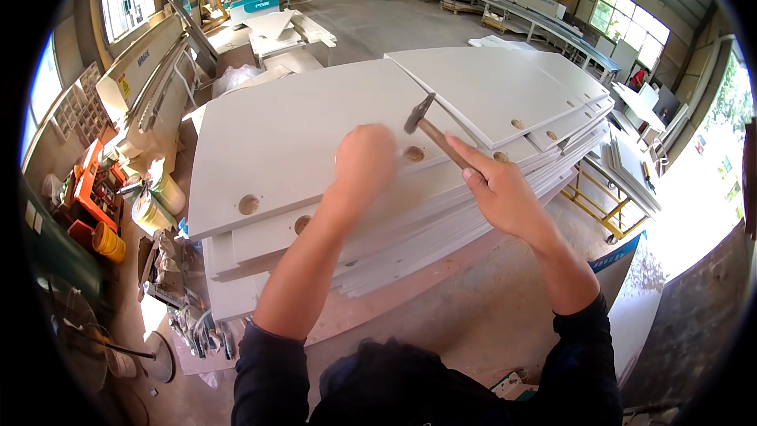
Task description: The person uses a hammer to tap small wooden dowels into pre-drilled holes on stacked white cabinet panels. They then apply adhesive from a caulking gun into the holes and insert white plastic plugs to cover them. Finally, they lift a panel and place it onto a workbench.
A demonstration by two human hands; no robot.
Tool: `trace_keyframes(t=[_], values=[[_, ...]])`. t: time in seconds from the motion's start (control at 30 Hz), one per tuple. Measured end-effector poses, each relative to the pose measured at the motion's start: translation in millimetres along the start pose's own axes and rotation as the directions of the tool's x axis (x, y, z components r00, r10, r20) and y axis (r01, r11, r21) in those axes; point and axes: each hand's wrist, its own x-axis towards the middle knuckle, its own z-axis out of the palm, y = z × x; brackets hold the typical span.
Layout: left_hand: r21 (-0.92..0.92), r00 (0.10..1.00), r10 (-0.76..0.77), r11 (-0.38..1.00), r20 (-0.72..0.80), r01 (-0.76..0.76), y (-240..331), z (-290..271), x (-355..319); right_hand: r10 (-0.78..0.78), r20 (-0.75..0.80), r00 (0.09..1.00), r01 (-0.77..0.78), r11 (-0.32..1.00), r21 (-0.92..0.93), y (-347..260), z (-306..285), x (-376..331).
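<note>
My right hand (505,201) grips a hammer (439,139) by its wooden handle, with the dark metal head raised over the boards. Blurred by motion, my left hand (365,162) is closed above a large white panel (292,126); whatever it holds, if anything, is hidden. This panel has round recesses along its near edge, one hole (248,204) at the left and another hole (414,154) close to the hammer. A second white panel (497,83) lies to the right, with similar holes. Both rest on a stack of white boards (410,244).
At the left stand white buckets (167,189), a yellow bucket (109,242) and an orange tool box (93,189). Tools (201,331) lie beneath the stack's left corner. A yellow-framed cart (607,201) with panels is at the right. Far back runs a long conveyor (505,12).
</note>
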Motion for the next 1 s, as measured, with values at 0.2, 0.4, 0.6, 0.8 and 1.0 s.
trace_keyframes(t=[0.2,0.4,0.6,0.8,1.0], values=[[-0.03,1.0,-0.004,1.0,0.03,0.005,3,-2,3,0.041,0.039,0.998,-0.038,0.996,-0.078,4,3,0],[-0.026,0.999,0.006,1.0,0.05,-0.004,0,1,2,-0.014,0.097,0.995,0.031,0.985,-0.172,9,7,1],[0.034,0.997,-0.038,0.999,0.064,0.036,-2,-16,-7,0.185,0.118,0.976,-0.157,0.965,-0.208,-26,-6,6],[0.02,1.0,-0.009,1.0,-0.017,0.009,-6,-38,-32,0.047,-0.023,0.999,-0.05,0.99,-0.134,-21,2,3],[-0.051,0.996,-0.07,0.996,-0.053,0.068,-14,-46,-47,0.012,0.063,0.998,0.0,0.982,-0.187,-26,2,6]])
